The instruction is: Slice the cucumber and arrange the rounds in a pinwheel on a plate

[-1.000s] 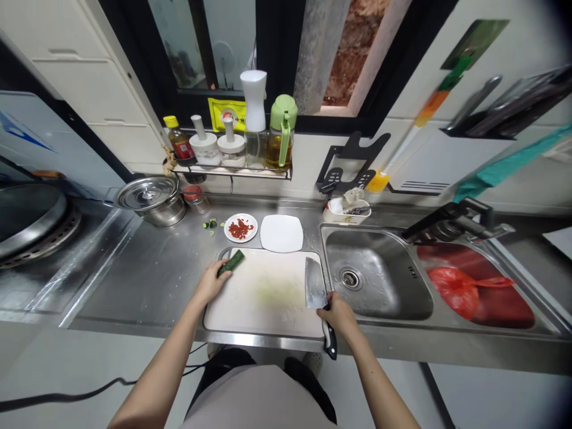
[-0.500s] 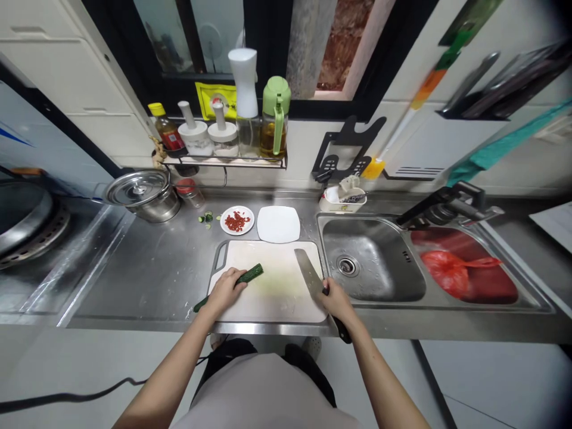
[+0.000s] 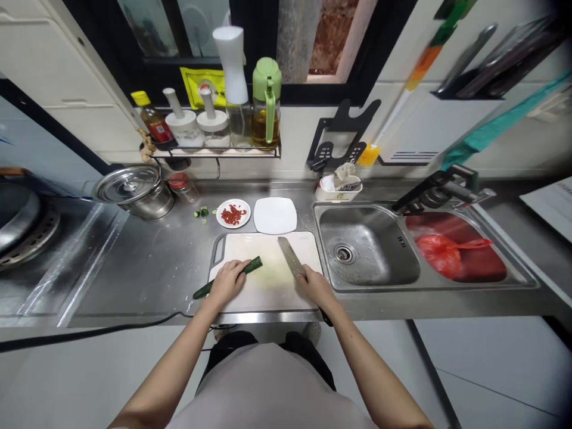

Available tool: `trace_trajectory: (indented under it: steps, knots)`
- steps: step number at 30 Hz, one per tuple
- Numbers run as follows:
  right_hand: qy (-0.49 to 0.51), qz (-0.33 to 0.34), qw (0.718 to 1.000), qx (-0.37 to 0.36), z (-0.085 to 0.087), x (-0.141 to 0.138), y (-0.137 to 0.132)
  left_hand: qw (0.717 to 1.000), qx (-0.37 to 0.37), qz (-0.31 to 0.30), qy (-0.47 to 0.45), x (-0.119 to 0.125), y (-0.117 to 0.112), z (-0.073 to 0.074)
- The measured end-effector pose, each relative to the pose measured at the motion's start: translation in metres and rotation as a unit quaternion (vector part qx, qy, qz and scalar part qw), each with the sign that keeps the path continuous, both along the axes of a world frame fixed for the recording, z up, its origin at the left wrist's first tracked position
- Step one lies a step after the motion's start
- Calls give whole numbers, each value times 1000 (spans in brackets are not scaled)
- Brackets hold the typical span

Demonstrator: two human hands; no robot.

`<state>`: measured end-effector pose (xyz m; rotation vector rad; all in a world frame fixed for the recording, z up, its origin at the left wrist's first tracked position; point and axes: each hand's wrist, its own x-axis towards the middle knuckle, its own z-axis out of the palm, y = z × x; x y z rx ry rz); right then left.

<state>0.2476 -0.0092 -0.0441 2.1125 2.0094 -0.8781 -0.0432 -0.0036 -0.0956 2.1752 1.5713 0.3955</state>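
Observation:
A white cutting board (image 3: 268, 286) lies on the steel counter in front of me. My left hand (image 3: 227, 283) is closed over a long green cucumber (image 3: 249, 267) laid slantwise across the board's left part, its tail end sticking out past the board's left edge. My right hand (image 3: 316, 286) grips the handle of a cleaver (image 3: 291, 257), whose blade points up and left over the board, to the right of the cucumber's cut end.
Behind the board sit a small plate of chopped red chilli (image 3: 233, 214), an empty white square plate (image 3: 275, 215) and a few cucumber bits (image 3: 201, 213). A lidded steel pot (image 3: 133, 192) stands at left, a double sink (image 3: 366, 253) with a red bag (image 3: 442, 253) at right. A condiment rack (image 3: 214, 128) hangs above.
My left hand brought the cucumber from the board's far left corner down across the board. My right hand lifted the cleaver from the board's right edge and swung it inward toward the cucumber.

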Motion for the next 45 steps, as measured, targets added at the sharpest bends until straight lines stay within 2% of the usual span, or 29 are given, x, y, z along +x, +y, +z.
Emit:
trace_trajectory:
  steps: [4,9,23,37,45]
  knots:
    - [-7,21,1000,-20,6,-14,0,1000,20,-15,-7,10,3,-5]
    - [-11,42,999,-28,10,-24,1,1000,25,-3,-5,15,8,-11]
    - [-38,124,991,-10,15,-58,-7,998,48,-22,25,15,3,-11]
    - [-55,161,985,-16,25,-73,-12,998,44,-23,24,15,5,-11]
    - [-56,168,984,-11,17,-75,-10,998,47,-21,26,15,5,-11]
